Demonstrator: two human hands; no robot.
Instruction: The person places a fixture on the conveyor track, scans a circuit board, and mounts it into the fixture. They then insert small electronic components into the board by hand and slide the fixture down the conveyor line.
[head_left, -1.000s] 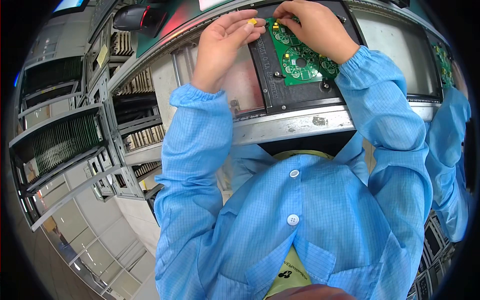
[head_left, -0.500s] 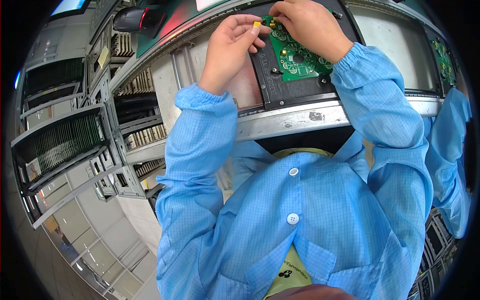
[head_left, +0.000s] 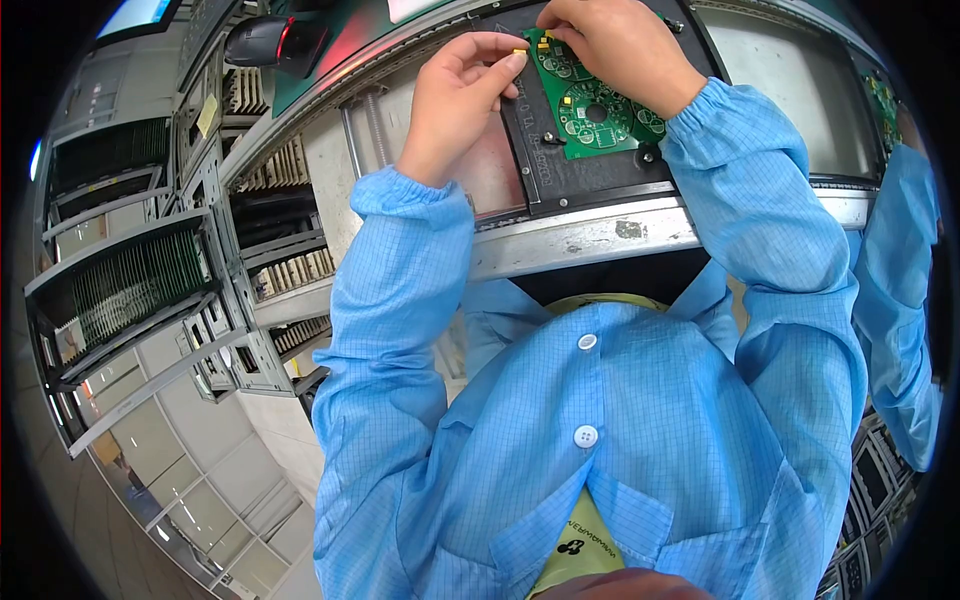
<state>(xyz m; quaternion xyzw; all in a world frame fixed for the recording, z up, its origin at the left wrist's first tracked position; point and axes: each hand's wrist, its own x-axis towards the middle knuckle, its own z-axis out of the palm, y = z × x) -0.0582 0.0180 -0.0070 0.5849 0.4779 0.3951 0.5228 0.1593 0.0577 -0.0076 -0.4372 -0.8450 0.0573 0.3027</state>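
Head view, looking down over the wearer's blue smock (head_left: 600, 420) to a conveyor workstation. The left hand (head_left: 455, 100) is raised over the line with its fingers curled; thumb and forefinger are pinched on a small yellow component (head_left: 520, 51), held just off the left edge of the green circuit board (head_left: 595, 105). The right hand (head_left: 620, 45) lies across the far end of the same board, fingers bent downward with the tips pressed together at the board's upper left corner, beside other small yellow parts already seated there; whether those fingertips hold anything cannot be told, since the hand covers them. The two hands are close together, the yellow component lying between the left fingertips and the right knuckles.

The circuit board, with a circular pattern of pads around a central hole, sits tilted in a black carrier pallet (head_left: 585, 180) directly beneath and nearer than the right hand. The pallet rests between the metal conveyor rails (head_left: 580, 240), which run just below both wrists. Left of the left forearm stand racks of stacked boards (head_left: 130, 285). Beyond the left hand, on the far side of the line, lies a black and red handheld scanner (head_left: 275, 42). To the right of the right arm a co-worker's blue sleeve (head_left: 900, 290) hangs at the frame's edge.
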